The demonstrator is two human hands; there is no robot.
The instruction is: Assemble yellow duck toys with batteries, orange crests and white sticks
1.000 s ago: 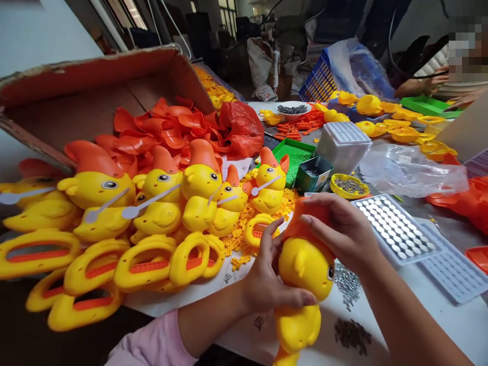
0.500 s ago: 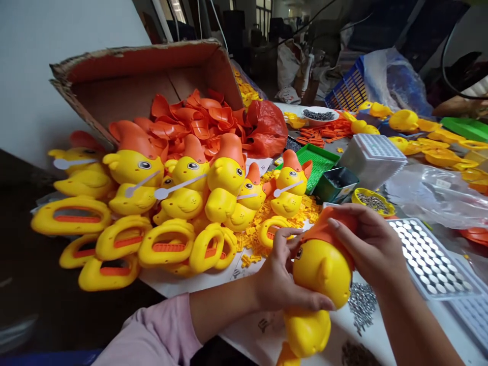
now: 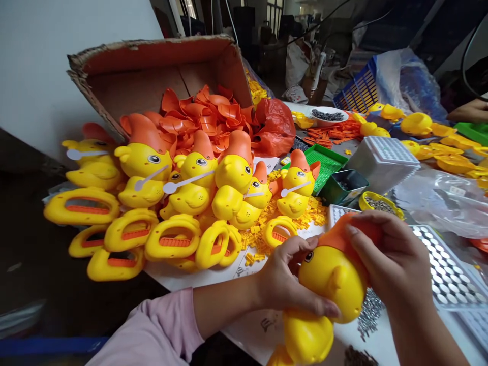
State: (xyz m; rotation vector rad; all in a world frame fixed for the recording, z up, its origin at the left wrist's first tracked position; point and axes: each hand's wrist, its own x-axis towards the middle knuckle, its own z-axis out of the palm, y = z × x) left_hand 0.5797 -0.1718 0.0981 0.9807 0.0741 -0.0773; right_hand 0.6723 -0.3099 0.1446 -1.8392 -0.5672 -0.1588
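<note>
Held in front of me is a yellow toy duck wearing an orange hat. My left hand wraps round the duck's head from the left, thumb across its lower side. The fingers of my right hand are closed on the orange hat at the top of the head. The duck's body hangs below my left thumb, and its lower end runs to the bottom edge of the view. Left of my hands stand several similar ducks with orange hats and ring-shaped yellow handles.
Behind the ducks, a cardboard box holds orange hat pieces. Small yellow parts lie left of my hands. Silver screws lie by my right wrist, with a tray of white discs to the right. A green tray sits further back.
The view has shifted slightly, so the surroundings sit further right. The duck tilts a little more, with both hands still on it.
</note>
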